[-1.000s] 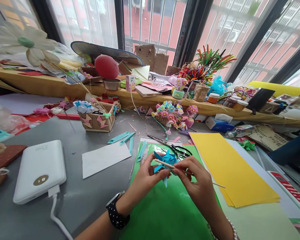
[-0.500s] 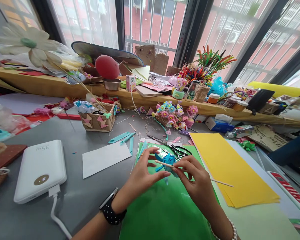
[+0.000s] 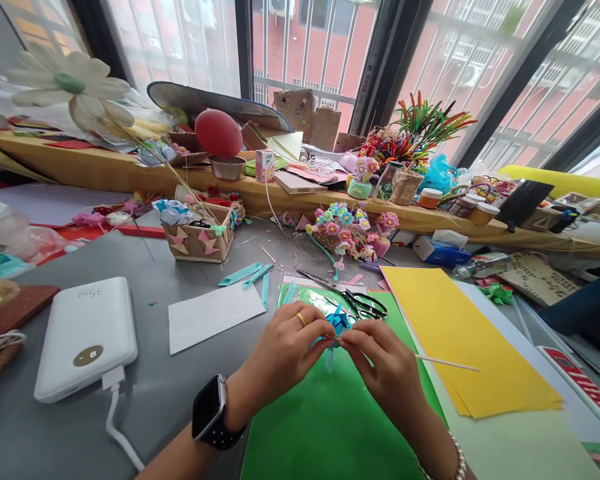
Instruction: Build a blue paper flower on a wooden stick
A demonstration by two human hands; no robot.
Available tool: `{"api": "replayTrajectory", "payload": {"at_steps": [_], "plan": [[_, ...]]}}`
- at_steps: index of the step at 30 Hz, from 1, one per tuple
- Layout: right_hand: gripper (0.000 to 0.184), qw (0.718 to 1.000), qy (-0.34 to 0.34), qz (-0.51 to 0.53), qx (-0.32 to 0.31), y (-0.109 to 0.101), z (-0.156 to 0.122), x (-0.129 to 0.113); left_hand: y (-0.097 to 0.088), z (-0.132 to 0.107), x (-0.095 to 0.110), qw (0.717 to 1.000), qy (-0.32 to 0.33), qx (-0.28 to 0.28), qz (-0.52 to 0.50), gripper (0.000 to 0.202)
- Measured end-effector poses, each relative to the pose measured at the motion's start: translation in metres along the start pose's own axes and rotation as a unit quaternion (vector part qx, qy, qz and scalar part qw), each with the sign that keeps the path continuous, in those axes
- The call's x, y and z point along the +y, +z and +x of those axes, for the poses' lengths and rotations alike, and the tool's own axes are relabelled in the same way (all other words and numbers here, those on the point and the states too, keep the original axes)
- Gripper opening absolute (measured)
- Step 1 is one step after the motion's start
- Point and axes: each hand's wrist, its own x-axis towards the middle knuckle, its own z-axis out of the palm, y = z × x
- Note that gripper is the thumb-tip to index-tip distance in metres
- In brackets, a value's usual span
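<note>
Both my hands meet over the green sheet (image 3: 325,427), fingertips almost touching. My left hand (image 3: 287,343) is closed in a pinch at the near edge of a blue folded-paper piece (image 3: 338,321) with several pointed tips. Its fingers partly hide that piece, and a pale blue strip hangs below. My right hand (image 3: 387,363) is closed around a thin wooden stick (image 3: 450,363), whose long end sticks out to the right. The stick's other end lies between the fingertips, mostly covered. Behind the blue piece, black-handled scissors (image 3: 365,305) rest on the green sheet.
Left of my hands are a white paper (image 3: 215,319), blue paper strips (image 3: 245,274) and a white power bank (image 3: 87,340) with its cable. Yellow sheets (image 3: 465,333) lie to the right. A decorated box (image 3: 200,240) and small craft flowers (image 3: 345,230) stand farther back.
My left hand has turned and its spread fingers have closed into a pinch near the right fingertips. The stick has shifted slightly right, and the blue piece is more covered.
</note>
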Motion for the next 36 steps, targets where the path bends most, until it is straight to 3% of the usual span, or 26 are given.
{"api": "replayTrajectory", "payload": {"at_steps": [8, 14, 18, 23, 29, 36], "plan": [[0.018, 0.999, -0.016, -0.052, -0.008, -0.002, 0.002, -0.003, 0.007, 0.0, -0.001, 0.998, 0.018, -0.015, 0.061, 0.011], [0.017, 0.997, -0.037, -0.068, -0.008, 0.001, -0.001, -0.003, 0.007, -0.002, -0.003, 0.999, 0.031, -0.017, 0.039, 0.014], [0.01, 0.999, 0.04, 0.006, -0.026, 0.002, -0.001, -0.004, 0.006, -0.004, 0.0, 0.997, 0.054, 0.007, 0.05, 0.021], [0.007, 0.975, 0.144, 0.144, -0.09, -0.002, 0.002, -0.004, 0.001, -0.003, 0.007, 0.985, 0.112, 0.018, 0.127, 0.027], [0.014, 0.957, 0.19, 0.198, -0.094, -0.003, 0.005, -0.001, -0.002, -0.001, 0.013, 0.968, 0.181, 0.047, 0.17, 0.025], [0.014, 0.934, 0.233, 0.246, -0.115, -0.007, 0.005, 0.001, -0.001, -0.002, 0.015, 0.962, 0.203, 0.051, 0.176, 0.023]]}}
